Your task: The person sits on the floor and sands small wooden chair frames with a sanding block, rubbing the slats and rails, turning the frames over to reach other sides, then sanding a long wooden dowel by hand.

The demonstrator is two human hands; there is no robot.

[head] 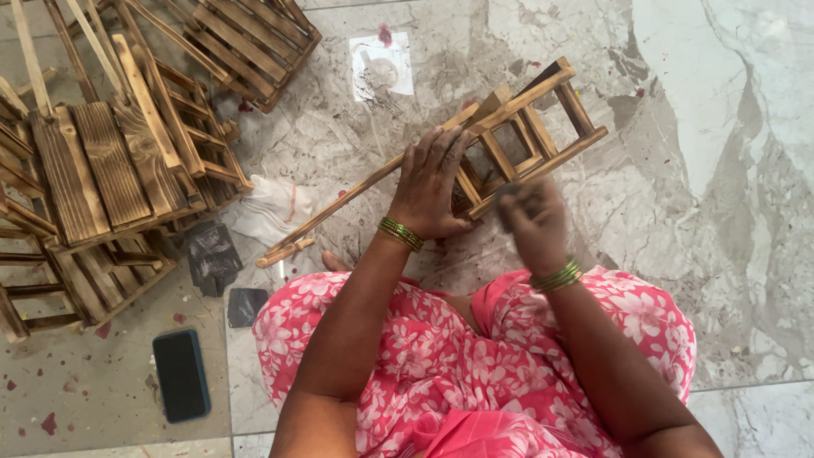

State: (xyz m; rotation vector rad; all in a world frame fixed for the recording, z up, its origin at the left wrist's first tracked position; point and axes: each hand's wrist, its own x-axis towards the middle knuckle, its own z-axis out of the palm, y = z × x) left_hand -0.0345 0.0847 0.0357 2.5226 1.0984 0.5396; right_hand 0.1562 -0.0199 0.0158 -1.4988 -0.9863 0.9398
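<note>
A small wooden slatted frame (543, 127) with long legs lies tilted across my lap and the marble floor. My left hand (431, 182) presses down on its middle, fingers spread over the long rail (339, 208). My right hand (534, 225) is blurred, close to the frame's near edge, and grips a small dark piece, probably sandpaper (507, 197). Both wrists wear green bangles. I sit on the floor in a pink flowered garment.
A pile of similar wooden frames (110, 161) fills the left side, another (246, 42) at the top. Dark sandpaper pieces (212, 254) and a white cloth (271, 208) lie beside them. A dark phone (181, 375) rests at lower left, a paper scrap (381, 66) ahead.
</note>
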